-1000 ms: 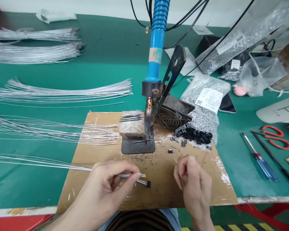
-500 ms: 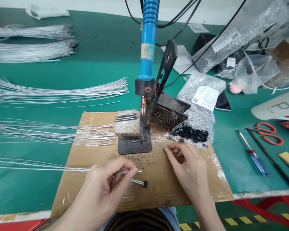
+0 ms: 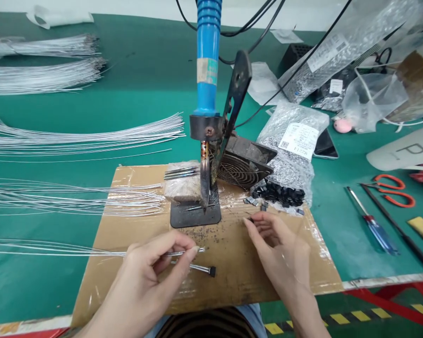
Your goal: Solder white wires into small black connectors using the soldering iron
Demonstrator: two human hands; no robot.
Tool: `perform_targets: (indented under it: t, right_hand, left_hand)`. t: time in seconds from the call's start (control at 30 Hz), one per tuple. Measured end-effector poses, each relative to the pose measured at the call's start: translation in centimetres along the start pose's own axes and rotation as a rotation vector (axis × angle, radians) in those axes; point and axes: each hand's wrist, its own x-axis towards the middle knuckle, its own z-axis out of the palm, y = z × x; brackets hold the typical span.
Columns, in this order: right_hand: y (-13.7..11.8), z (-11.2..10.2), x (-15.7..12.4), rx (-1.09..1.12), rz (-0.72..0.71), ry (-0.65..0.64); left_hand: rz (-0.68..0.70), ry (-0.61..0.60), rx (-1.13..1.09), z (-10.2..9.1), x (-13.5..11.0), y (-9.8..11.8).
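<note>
My left hand (image 3: 158,267) pinches a few thin white wires (image 3: 105,253), whose bare ends stick out past the fingertips. Below those fingers, wires ending in a small black connector (image 3: 212,271) lie over the cardboard. My right hand (image 3: 278,244) is closed at the fingertips on a small black piece (image 3: 251,219), mostly hidden by the fingers. It is just in front of a pile of black connectors (image 3: 282,195) at the mouth of a plastic bag. Between and beyond the hands, a blue-handled soldering iron (image 3: 207,94) points down in a stand, its tip near the black base plate (image 3: 193,218).
A cardboard sheet (image 3: 127,295) covers the work area. White wire bundles (image 3: 134,136) lie at left. Behind the iron are a wrapped block (image 3: 183,190) and a small fan (image 3: 243,164). A screwdriver (image 3: 377,230) and orange-handled cutters (image 3: 396,190) lie at right.
A dark piece now shows at my right fingertips, where none was plain before. My left hand keeps its pinch on the wires. The whole view has shifted slightly.
</note>
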Motion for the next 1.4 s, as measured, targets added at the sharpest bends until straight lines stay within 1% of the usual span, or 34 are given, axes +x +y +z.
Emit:
perform_targets:
  t: [0.07,0.17,0.23,0.33,0.4,0.5,0.57,0.7,0.87,1.1,1.23,1.4]
  right_hand:
    - [-0.2,-0.1,-0.3,0.055,0.056,0.052]
    - [-0.5,-0.2,-0.8,0.123,0.080,0.082]
    - [-0.8,-0.3,-1.0,0.177,0.089,0.064]
    - [-1.8,-0.4,-1.3,0.306,0.103,-0.001]
    - [-2.8,-0.4,-1.5,0.392,0.148,-0.029]
    - [-4.3,-0.1,-1.6,0.488,0.265,-0.057]
    - [-4.9,0.1,-1.7,0.552,0.298,-0.095]
    - [-5.1,0.7,-2.1,0.663,0.292,-0.172]
    - [-5.0,1.5,-2.4,0.757,0.265,-0.254]
    - [-5.6,2.4,-2.3,0.822,0.231,-0.273]
    - [-5.7,2.5,-2.3,0.822,0.260,-0.310]
    - [-5.7,2.6,-2.2,0.821,0.238,-0.292]
  left_hand:
    - [0.010,0.013,-0.003,-0.1,-0.1,0.1]
    - [0.019,0.023,0.004,-0.2,-0.2,0.3]
    - [0.039,0.029,0.016,-0.2,-0.1,0.4]
    - [0.062,0.038,0.030,-0.2,0.1,0.4]
    - [0.072,0.046,0.036,-0.2,0.3,0.4]
    - [0.072,0.054,0.024,-0.1,0.3,0.6]
    - [0.041,0.059,0.000,-0.1,0.3,0.8]
    - [-0.020,0.068,-0.044,-0.1,0.3,1.1]
    - [0.022,0.028,-0.013,-0.3,0.3,0.9]
    - [0.017,-0.030,-0.179,-0.2,0.9,1.5]
    - [-0.015,-0.029,-0.248,-0.2,1.2,2.0]
    - [-0.014,-0.023,-0.276,-0.2,1.2,2.2]
